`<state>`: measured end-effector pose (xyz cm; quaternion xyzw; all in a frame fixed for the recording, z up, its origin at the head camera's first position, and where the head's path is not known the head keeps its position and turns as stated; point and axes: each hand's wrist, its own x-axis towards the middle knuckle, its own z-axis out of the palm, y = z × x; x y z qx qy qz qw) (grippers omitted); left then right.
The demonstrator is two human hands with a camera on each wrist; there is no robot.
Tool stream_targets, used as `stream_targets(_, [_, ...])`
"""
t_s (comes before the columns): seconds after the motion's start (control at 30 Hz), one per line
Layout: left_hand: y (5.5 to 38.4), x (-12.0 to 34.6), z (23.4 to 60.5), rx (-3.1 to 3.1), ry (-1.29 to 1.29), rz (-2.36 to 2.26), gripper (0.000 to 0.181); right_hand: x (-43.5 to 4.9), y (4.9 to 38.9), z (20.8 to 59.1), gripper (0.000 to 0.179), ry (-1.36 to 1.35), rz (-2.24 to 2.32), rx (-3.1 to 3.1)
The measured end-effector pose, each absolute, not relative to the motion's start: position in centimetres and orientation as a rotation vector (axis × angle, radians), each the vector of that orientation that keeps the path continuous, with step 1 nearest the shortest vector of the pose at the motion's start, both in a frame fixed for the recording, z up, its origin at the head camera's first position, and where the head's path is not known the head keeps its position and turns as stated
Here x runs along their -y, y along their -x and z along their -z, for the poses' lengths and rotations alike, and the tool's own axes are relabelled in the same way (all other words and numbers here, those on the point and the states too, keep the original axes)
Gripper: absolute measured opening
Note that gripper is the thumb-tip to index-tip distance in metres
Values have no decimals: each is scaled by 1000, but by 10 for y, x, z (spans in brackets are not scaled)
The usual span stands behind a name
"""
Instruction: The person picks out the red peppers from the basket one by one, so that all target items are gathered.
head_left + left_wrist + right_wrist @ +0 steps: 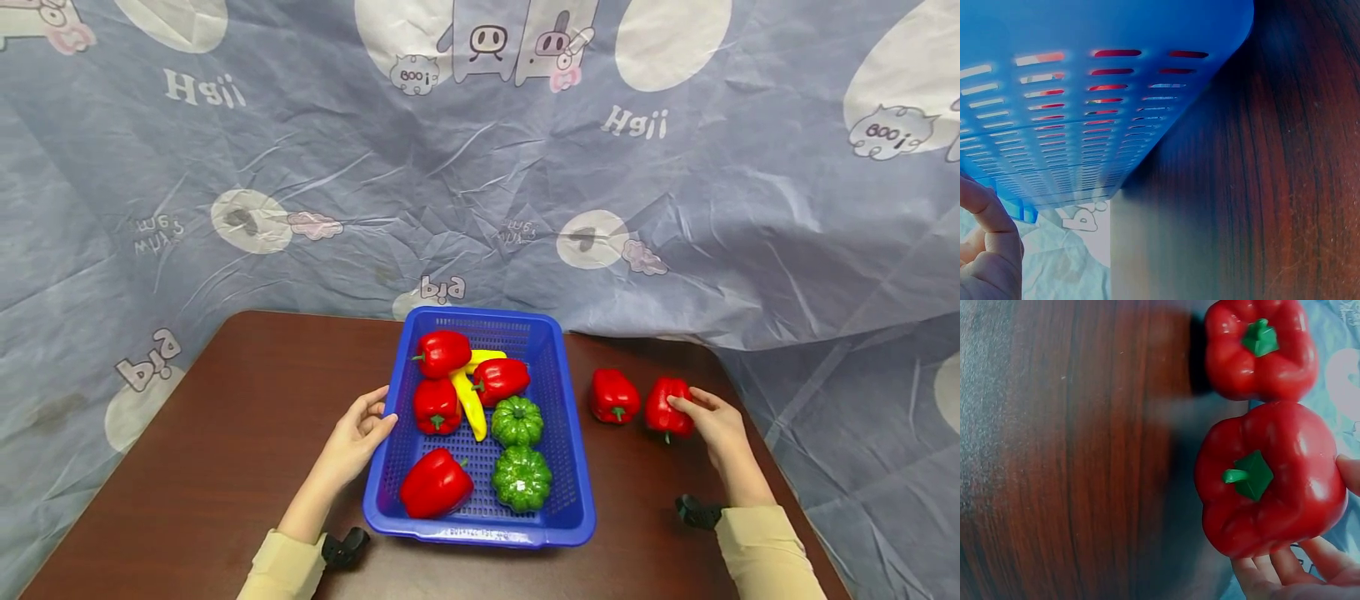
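Note:
My right hand point(716, 421) grips a red bell pepper point(667, 408) on the right of the table, with the thumb on one side and fingers round the other. In the right wrist view, this pepper point(1272, 487) shows its green stem, and fingers point(1285, 569) curve beneath it. A second red bell pepper point(614, 397) sits just left of it. My left hand point(354, 437) holds the left rim of a blue basket point(577, 467), fingers bent at the edge. Inside lie several red bell peppers point(437, 483), yellow bananas point(470, 404) and two green pumpkins point(522, 478).
The dark wooden table point(225, 450) carries the basket near its middle. Behind it hangs a grey-blue printed cloth point(480, 167), which also drapes along the sides. In the left wrist view, the slotted basket wall point(1085, 94) rises beside the tabletop point(1260, 175).

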<state>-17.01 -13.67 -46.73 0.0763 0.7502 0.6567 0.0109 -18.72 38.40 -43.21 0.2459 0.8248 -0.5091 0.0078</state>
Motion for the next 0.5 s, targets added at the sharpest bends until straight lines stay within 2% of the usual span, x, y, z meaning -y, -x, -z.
stream_targets(0.2, [170, 137, 468, -2336, -232, -2047, 52, -383, 193, 437, 72, -764, 1550, -2575])
stream_targets(0.5, [171, 136, 468, -2331, -257, -2075, 51, -382, 198, 443, 77, -708, 1474, -2604])
